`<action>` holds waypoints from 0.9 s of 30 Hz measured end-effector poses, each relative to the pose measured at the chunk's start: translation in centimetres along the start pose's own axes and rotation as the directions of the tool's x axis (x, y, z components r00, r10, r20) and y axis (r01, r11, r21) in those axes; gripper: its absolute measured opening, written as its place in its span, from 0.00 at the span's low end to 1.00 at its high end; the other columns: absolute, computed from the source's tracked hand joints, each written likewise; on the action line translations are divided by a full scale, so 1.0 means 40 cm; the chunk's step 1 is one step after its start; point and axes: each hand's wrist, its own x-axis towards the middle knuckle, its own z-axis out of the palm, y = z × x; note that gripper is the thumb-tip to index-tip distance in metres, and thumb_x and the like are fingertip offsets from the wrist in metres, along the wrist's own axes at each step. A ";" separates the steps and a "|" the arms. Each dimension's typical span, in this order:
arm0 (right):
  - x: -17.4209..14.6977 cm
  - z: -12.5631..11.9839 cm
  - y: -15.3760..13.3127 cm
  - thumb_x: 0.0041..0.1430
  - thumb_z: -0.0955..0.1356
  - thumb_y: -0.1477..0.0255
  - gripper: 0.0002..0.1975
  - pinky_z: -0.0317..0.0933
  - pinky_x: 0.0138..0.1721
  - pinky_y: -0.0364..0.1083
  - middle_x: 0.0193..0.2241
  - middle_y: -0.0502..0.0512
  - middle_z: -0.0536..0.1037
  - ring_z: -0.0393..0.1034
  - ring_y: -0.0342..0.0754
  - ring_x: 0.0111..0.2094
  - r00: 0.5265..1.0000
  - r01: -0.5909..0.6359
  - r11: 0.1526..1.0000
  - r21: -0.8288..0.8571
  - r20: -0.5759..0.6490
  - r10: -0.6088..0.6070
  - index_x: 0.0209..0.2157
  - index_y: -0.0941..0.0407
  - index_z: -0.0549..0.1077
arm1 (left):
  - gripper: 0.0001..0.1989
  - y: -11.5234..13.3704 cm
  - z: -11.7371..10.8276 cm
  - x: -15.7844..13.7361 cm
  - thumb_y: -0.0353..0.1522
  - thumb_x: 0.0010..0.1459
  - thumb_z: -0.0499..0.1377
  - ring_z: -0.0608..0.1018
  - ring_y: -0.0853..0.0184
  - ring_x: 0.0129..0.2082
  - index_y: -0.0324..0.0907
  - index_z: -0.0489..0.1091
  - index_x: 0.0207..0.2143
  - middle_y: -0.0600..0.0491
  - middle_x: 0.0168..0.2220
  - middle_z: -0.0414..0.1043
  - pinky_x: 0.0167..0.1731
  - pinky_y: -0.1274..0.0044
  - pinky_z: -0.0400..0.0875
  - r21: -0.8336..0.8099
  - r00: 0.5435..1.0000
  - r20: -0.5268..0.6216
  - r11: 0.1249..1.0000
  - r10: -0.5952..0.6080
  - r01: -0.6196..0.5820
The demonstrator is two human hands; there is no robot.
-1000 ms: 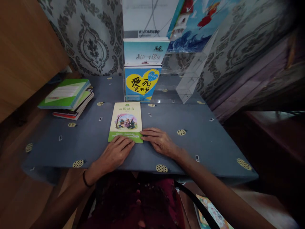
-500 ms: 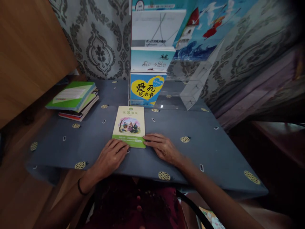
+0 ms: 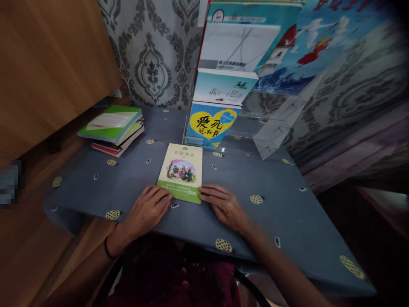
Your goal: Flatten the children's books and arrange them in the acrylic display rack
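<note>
Blue-grey pineapple-print tablecloth (image 3: 236,172), 三国演义 paperback (image 3: 182,170) flat on it. Left hand (image 3: 148,209) on lower-left corner, right hand (image 3: 226,205) at right edge; pinch or mere touch, can't tell. Probably light, bendy, slick; grip both side edges.

A slim paperback book (image 3: 181,169) is lying closed and face up on the counter (image 3: 246,238), its body stretching away between the two grips. Its cream cover is showing green title characters and seated figures beneath pink blossom, above a green band. The left grip (image 3: 147,209) is covering its near left corner; the right grip (image 3: 226,207) is touching its right edge.
</note>
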 end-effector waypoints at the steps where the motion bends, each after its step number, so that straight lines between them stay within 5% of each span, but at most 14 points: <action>1: 0.001 -0.001 0.000 0.63 0.62 0.81 0.19 0.72 0.49 0.59 0.50 0.57 0.82 0.74 0.54 0.55 1.000 0.007 1.000 -0.011 -0.001 -0.008 0.48 0.52 0.78 | 0.11 -0.001 0.000 -0.004 0.27 0.69 0.53 0.76 0.61 0.43 0.38 0.73 0.47 0.47 0.42 0.78 0.44 0.67 0.71 0.002 1.000 -0.005 1.000 -0.023 0.023; 11: 0.040 0.000 -0.058 0.64 0.63 0.79 0.23 0.67 0.56 0.63 0.50 0.60 0.82 0.74 0.55 0.55 0.999 0.042 0.999 0.006 0.016 -0.042 0.59 0.51 0.72 | 0.11 0.001 -0.007 -0.019 0.26 0.69 0.51 0.76 0.61 0.42 0.37 0.72 0.46 0.48 0.41 0.78 0.43 0.67 0.72 0.018 0.995 -0.045 0.996 -0.089 0.090; 21: 0.184 0.061 -0.144 0.70 0.64 0.65 0.31 0.56 0.68 0.57 0.65 0.61 0.68 0.60 0.54 0.67 0.953 -0.017 0.998 0.063 0.302 -0.003 0.71 0.53 0.54 | 0.12 0.014 0.000 -0.042 0.26 0.68 0.50 0.76 0.60 0.42 0.39 0.71 0.49 0.47 0.43 0.77 0.41 0.67 0.75 0.034 0.983 0.029 0.983 -0.179 0.178; 27: 0.232 0.104 -0.151 0.70 0.61 0.54 0.35 0.49 0.71 0.59 0.65 0.64 0.67 0.58 0.54 0.68 0.930 0.010 0.992 0.128 0.364 -0.056 0.70 0.57 0.53 | 0.09 0.012 0.008 -0.059 0.26 0.66 0.53 0.75 0.58 0.44 0.40 0.71 0.44 0.46 0.44 0.76 0.42 0.65 0.75 -0.023 0.978 0.055 0.978 -0.204 0.205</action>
